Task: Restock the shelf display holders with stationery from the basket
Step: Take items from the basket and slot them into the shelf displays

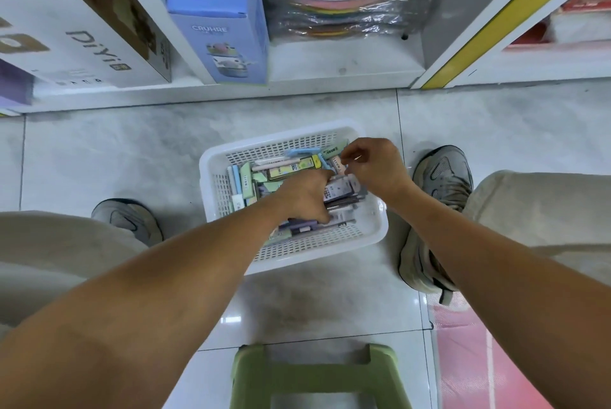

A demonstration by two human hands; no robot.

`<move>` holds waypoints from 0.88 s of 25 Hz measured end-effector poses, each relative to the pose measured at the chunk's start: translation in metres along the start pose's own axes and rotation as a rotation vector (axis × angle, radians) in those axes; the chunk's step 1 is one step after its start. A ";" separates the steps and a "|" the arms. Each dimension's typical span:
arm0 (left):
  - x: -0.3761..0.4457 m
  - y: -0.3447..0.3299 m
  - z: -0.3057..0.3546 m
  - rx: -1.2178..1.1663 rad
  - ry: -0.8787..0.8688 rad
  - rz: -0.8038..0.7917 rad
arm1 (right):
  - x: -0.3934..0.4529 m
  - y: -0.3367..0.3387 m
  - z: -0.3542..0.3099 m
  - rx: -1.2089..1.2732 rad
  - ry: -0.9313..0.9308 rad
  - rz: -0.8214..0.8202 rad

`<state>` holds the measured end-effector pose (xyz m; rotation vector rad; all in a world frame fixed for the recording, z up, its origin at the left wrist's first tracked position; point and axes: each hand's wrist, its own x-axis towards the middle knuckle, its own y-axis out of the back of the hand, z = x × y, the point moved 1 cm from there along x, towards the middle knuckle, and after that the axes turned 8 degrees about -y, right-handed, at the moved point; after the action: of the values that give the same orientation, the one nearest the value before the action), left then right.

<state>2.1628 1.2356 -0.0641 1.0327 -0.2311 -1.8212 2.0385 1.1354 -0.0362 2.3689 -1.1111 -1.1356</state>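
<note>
Where both hands reach into the basket, left fingers curled around stationery packets, right fingers pinched just above.

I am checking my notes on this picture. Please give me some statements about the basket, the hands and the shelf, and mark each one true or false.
1. The white basket stands on the floor. True.
2. Both hands are over the basket. True: the left hand and the right hand are both among the stationery packs.
3. The basket is empty. False: it holds many packs and pens.
4. The blue box on the shelf reads CRUHRE. True.
5. The green stool stands between the basket and the shelf. False: it is on the near side of the basket, away from the shelf.
6. The person is barefoot. False: grey shoes are worn.
</note>
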 end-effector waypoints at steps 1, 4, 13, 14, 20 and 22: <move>-0.005 0.003 -0.004 -0.109 0.009 0.044 | 0.001 0.003 -0.005 0.158 -0.059 -0.026; -0.019 0.015 -0.013 -0.381 0.055 0.168 | 0.004 0.005 -0.012 0.410 -0.205 -0.167; -0.040 0.029 -0.024 -0.832 0.155 0.377 | -0.004 -0.012 -0.033 0.746 -0.310 -0.468; -0.041 0.032 -0.023 -0.900 0.163 0.412 | -0.003 -0.011 -0.036 0.758 -0.276 -0.468; -0.055 0.053 -0.012 -1.299 0.162 0.572 | -0.015 -0.007 -0.046 0.380 -0.204 -0.704; -0.062 0.058 -0.005 -1.395 0.168 0.602 | -0.024 -0.010 -0.049 0.234 -0.174 -0.792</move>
<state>2.2140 1.2590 -0.0004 0.0550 0.6920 -0.9206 2.0714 1.1565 0.0036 3.0582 -0.3224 -1.5289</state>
